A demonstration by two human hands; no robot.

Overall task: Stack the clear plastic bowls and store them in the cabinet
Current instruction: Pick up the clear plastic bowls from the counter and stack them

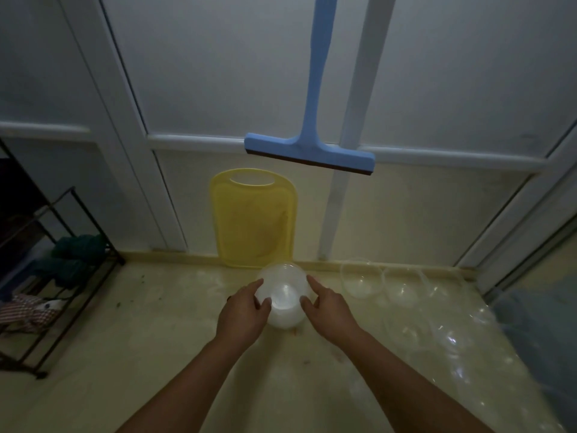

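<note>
Person, head-camera view: 2 bare forearms enter from the lower edge of the picture. No sleeve shows on either arm up to the frame edge. Left hand [243,310]: bare, no glove, fingers and thumb visible. Right hand [327,307]: bare, no glove, fingers and thumb visible. Wrists carry no visible band. Nails short; finer detail is lost in dim light.

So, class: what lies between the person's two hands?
In the head view, a clear plastic bowl, possibly a nested stack, sits between the left hand and right hand; both hold its sides.
</note>
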